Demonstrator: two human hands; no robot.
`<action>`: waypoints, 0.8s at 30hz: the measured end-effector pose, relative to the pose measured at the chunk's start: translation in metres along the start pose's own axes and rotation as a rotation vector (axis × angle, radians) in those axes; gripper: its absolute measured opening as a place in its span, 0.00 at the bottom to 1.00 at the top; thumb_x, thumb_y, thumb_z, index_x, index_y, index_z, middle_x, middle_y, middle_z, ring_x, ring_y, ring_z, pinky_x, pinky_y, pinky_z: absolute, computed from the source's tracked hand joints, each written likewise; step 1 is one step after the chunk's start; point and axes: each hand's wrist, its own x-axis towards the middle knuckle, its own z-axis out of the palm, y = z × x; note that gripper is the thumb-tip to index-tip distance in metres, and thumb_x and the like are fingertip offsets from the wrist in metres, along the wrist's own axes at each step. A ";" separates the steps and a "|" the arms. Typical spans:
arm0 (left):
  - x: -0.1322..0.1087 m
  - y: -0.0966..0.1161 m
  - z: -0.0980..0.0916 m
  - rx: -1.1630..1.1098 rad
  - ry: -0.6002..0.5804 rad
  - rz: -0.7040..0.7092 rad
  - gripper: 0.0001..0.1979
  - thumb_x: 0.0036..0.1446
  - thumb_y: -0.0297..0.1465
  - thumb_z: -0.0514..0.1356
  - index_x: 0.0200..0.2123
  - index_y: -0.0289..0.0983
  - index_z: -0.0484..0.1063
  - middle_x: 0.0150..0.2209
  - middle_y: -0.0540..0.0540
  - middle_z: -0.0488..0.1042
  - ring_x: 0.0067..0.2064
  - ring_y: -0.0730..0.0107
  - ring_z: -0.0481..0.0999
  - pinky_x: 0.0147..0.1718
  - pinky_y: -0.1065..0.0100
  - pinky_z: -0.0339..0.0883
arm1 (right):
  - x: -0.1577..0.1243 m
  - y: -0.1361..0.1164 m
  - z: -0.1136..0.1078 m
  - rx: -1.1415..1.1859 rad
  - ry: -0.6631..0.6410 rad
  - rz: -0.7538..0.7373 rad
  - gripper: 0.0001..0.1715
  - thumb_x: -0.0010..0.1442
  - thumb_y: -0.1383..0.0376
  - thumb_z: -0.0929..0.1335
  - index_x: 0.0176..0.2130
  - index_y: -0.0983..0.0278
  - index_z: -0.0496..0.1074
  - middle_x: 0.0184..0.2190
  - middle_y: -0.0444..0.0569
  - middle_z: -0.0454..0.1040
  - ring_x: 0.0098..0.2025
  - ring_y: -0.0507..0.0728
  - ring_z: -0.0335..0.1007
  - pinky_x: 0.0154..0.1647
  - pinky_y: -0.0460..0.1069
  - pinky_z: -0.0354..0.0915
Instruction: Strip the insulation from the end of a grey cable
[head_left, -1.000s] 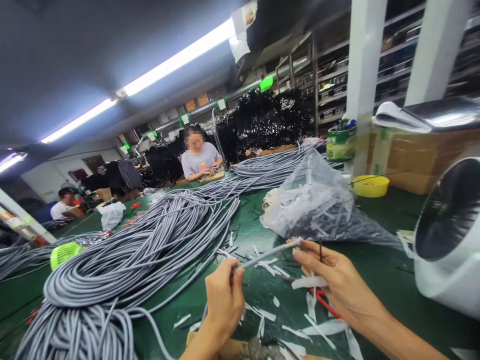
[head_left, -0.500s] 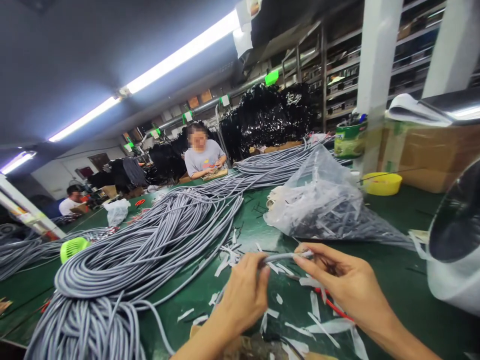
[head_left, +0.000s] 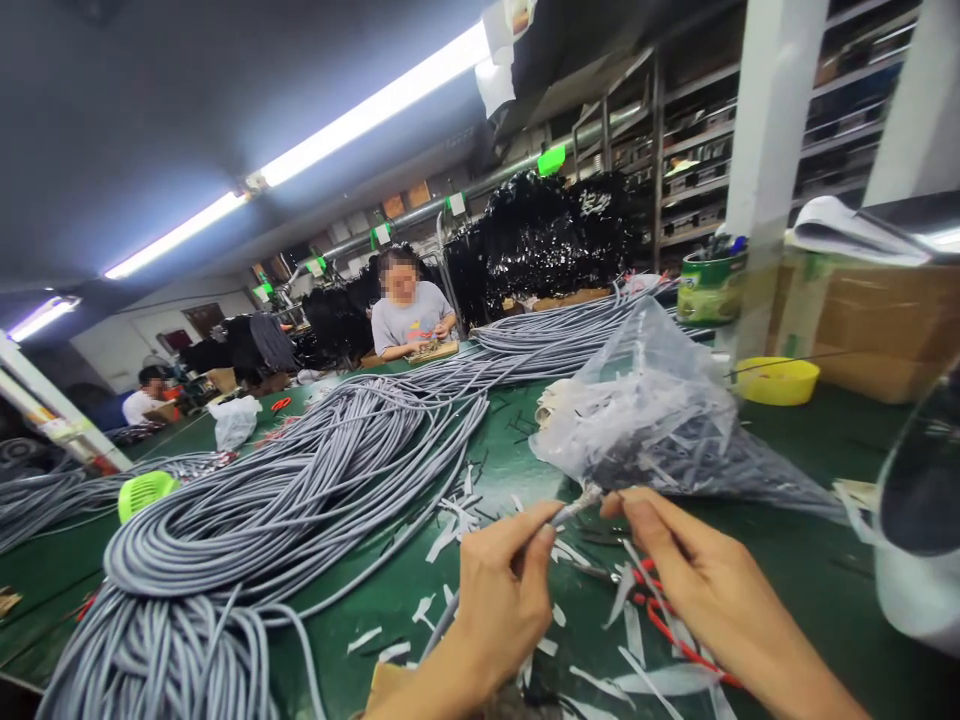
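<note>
My left hand is closed around a grey cable near its end, with the cable running back under the palm. The cable's frayed, pale end points toward my right hand. The right thumb and fingers are pinched together just beside that end; what lies between them is too small to make out. Below the right hand, a red-handled hand tool lies on the green table among white strips of wrapping. The hand partly covers the tool.
Large coils of grey cable fill the left side. A clear plastic bag of scraps stands ahead. At right are a yellow dish, a green can, a cardboard box and a white-rimmed container. A co-worker sits across the table.
My left hand has shifted slightly right with the cable. The right fingers have moved from on the cable's end to just beside it, and the frayed tip now shows. More of the red-handled tool is visible.
</note>
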 end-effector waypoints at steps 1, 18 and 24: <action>0.002 0.000 -0.001 0.007 0.021 0.014 0.15 0.65 0.27 0.52 0.43 0.36 0.79 0.30 0.44 0.81 0.26 0.69 0.75 0.27 0.71 0.67 | -0.003 0.001 0.003 -0.047 -0.043 -0.055 0.24 0.56 0.45 0.63 0.23 0.59 0.72 0.18 0.45 0.73 0.21 0.55 0.69 0.21 0.46 0.64; 0.007 0.011 0.012 -0.020 -0.121 -0.042 0.13 0.64 0.28 0.51 0.39 0.33 0.76 0.30 0.43 0.80 0.27 0.67 0.76 0.27 0.70 0.67 | -0.016 0.011 0.011 -0.051 0.016 -0.083 0.27 0.62 0.45 0.61 0.25 0.61 0.73 0.19 0.44 0.71 0.20 0.53 0.66 0.20 0.45 0.63; 0.006 0.005 0.013 -0.144 -0.064 -0.136 0.15 0.66 0.30 0.50 0.42 0.35 0.77 0.32 0.44 0.80 0.29 0.67 0.75 0.32 0.70 0.69 | -0.019 0.007 0.015 -0.167 -0.086 -0.286 0.28 0.65 0.52 0.61 0.19 0.60 0.67 0.15 0.43 0.68 0.16 0.52 0.63 0.19 0.45 0.58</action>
